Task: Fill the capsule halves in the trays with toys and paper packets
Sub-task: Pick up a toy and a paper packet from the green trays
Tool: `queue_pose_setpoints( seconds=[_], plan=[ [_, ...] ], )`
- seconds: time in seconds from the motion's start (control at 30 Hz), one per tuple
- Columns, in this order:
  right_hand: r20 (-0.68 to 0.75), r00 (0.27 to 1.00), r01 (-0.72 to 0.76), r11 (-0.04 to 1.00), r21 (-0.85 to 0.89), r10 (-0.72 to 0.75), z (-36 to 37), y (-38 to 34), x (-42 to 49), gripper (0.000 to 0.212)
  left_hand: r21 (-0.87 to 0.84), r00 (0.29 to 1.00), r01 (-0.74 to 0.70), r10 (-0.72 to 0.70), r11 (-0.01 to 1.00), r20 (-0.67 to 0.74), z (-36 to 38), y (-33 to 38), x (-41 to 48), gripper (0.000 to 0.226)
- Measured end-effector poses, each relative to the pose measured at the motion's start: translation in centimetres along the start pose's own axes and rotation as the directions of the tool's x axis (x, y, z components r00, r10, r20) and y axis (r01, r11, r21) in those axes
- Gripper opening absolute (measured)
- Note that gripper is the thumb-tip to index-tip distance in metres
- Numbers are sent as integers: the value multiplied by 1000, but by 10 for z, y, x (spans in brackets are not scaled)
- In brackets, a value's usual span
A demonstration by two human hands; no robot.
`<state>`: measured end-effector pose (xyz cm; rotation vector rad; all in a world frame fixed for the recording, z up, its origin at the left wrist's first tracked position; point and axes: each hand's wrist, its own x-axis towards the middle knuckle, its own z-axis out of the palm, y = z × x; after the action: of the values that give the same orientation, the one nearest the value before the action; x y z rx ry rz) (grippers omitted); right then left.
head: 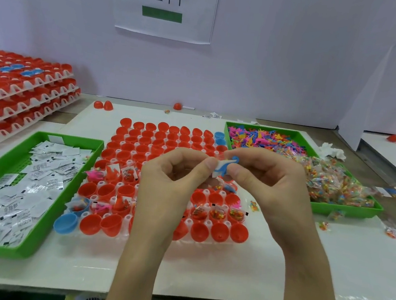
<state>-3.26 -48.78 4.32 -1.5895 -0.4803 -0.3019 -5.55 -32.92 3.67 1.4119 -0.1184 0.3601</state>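
A white tray (pixel 116 236) of red and a few blue capsule halves (pixel 219 232) lies in the middle of the table. Several halves in the near rows hold toys and packets. Above the tray my left hand (pixel 176 179) and my right hand (pixel 263 180) meet fingertip to fingertip. Together they pinch a small blue toy (pixel 227 164) with a white paper packet against it. The left green bin (pixel 31 241) holds white paper packets (pixel 25 186). The right green bin (pixel 349 209) holds coloured plastic toys (pixel 263 139) and candy packets (pixel 332 183).
Stacked trays of red capsule halves (pixel 19 93) stand at the far left. Loose red halves (pixel 102 105) and stray candy packets (pixel 323 225) lie on the white board. A crumpled tissue (pixel 331 151) lies at the right, and a wall with a paper sign (pixel 167 4) stands behind.
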Motion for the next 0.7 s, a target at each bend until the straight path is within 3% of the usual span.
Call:
queue_pose_setpoints(
  seconds=[0.2,0.37,0.7],
  plan=[
    [-9,1000,-7,999,-37,7,-2,-1,0,20,119,997,-44,36,992,63,-1,1,1,18],
    [11,1000,-12,999,-44,13,-2,0,0,22,196,998,-60,57,979,20,-4,-4,4,5],
    [146,986,-75,996,-42,81,-9,2,0,24,285,989,-56,15,957,144,-16,-4,6,5]
  ],
)
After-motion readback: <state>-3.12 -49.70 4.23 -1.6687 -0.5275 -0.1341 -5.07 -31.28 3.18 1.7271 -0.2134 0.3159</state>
